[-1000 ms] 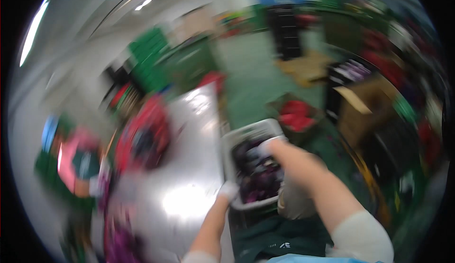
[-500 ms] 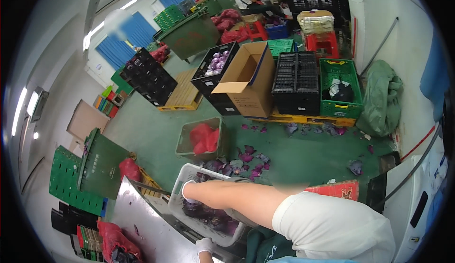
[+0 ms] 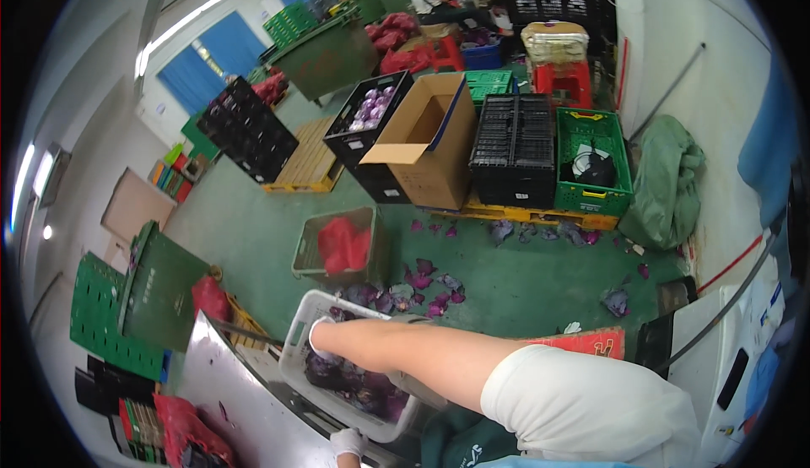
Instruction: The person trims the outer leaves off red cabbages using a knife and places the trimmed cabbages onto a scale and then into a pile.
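Right hand (image 3: 321,333), gloved, reaches into the far-left end of the white crate (image 3: 297,346) of purple cabbage leaves (image 3: 354,384), beside the steel bench (image 3: 228,400). Its grip cannot be told. Left hand (image 3: 347,443) rests at the crate's near rim, grip unclear. Judged step: handling the crate; next needs firm hold both sides.

Both hands wear thin, smooth white gloves: the right hand (image 3: 321,333) grips the rim of a white plastic crate (image 3: 297,343), and the left hand (image 3: 347,443) sits at the edge of a glossy metal table (image 3: 228,400). The crate holds dull purple cabbage leaves (image 3: 354,384). The painted green floor (image 3: 515,286) looks matt, the box (image 3: 426,143) is plain brown cardboard, and the black crates (image 3: 513,147) are ribbed plastic.
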A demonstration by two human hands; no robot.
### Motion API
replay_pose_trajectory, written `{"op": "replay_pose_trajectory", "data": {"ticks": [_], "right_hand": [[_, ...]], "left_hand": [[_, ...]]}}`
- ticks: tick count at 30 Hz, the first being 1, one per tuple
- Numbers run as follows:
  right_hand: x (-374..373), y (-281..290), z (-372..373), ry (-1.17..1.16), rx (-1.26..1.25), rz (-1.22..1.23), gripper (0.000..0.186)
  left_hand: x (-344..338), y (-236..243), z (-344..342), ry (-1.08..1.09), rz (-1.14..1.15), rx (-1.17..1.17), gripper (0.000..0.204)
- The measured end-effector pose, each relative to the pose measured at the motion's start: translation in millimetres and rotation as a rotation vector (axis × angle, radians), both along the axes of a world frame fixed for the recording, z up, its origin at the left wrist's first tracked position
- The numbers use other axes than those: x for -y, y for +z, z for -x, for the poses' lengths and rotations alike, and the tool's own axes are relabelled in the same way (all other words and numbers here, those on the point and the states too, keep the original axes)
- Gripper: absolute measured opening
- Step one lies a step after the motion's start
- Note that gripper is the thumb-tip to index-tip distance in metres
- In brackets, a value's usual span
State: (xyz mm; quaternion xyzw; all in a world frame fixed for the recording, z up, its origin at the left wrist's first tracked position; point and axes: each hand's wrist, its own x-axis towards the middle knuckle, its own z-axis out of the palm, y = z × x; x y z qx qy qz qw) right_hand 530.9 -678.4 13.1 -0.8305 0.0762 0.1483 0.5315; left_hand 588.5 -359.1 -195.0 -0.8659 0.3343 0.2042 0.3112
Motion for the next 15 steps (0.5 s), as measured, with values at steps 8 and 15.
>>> {"op": "replay_pose_trajectory", "data": {"ticks": [8,15], "right_hand": [[-22.0,-89.4,-133.4,0.557,-0.061,0.714,0.035],[-50.9,-78.3,-140.8,0.608,-0.115,0.696,0.054]], "left_hand": [[27.6,12.7,10.8,-0.006,0.04,0.005,0.033],[-4.9,12.1,9.5,0.029,0.159,0.015,0.02]]}}
